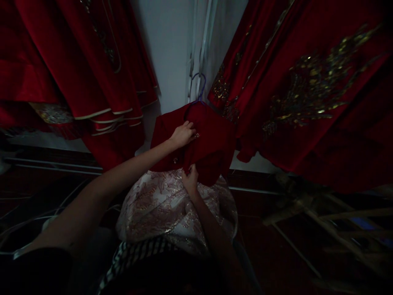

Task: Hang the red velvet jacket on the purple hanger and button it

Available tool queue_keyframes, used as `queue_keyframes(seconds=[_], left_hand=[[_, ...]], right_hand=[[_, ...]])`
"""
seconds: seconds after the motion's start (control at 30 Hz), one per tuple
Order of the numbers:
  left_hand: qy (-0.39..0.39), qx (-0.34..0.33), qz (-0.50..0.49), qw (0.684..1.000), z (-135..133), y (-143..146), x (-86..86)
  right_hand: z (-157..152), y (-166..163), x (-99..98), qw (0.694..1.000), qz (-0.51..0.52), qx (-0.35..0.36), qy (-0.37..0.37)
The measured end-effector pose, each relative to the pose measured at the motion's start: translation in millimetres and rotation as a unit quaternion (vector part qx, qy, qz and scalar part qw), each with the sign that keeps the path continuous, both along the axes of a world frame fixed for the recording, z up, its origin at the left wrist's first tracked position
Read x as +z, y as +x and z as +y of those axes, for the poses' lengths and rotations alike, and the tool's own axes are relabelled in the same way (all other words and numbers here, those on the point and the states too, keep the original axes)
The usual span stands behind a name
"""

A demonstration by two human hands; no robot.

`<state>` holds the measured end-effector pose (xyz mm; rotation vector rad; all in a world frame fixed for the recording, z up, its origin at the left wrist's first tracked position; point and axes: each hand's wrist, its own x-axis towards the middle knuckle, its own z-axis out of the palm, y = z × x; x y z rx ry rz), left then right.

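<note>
A short red jacket (215, 139) hangs on a purple hanger (200, 87) in front of me. My left hand (183, 134) grips the front of the jacket near the collar, its fingers curled beside a small shiny button (197, 135). A second shiny button (175, 160) sits lower on the cloth. Lower down, my right hand (190, 179) pinches the jacket's front edge near the hem. Beneath the jacket spreads a pale pink brocade skirt (153, 205) with a metallic pattern. My fingertips are partly hidden in the dark folds.
Red garments (101, 73) with pale trim hang at the left. Another red garment (307, 135) with gold sequin embroidery hangs at the right. Behind the hanger stands a white cabinet (172, 45) with upright handles. A wooden frame (328, 229) lies at the lower right, in dim light.
</note>
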<state>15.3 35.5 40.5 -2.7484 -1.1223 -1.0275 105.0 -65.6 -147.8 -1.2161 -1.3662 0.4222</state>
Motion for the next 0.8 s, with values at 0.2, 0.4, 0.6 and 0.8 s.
queue_keyframes(seconds=[0.2,0.4,0.6,0.8], left_hand=[[-0.077,-0.125,-0.043,0.988,14.8,-0.4,10.0],[-0.161,-0.157,-0.133,0.965,21.2,0.4,4.7],[-0.134,-0.101,-0.218,0.961,18.4,3.1,2.6],[-0.101,-0.090,-0.169,0.976,15.6,-1.5,2.2]], right_hand=[[-2.9,-0.2,5.6,1.000,0.021,0.010,-0.003],[-11.8,-3.5,14.5,0.998,0.033,0.045,-0.011],[-13.7,2.8,40.7,0.997,0.046,0.008,0.061],[-6.3,16.5,76.5,0.992,0.039,-0.025,0.115]])
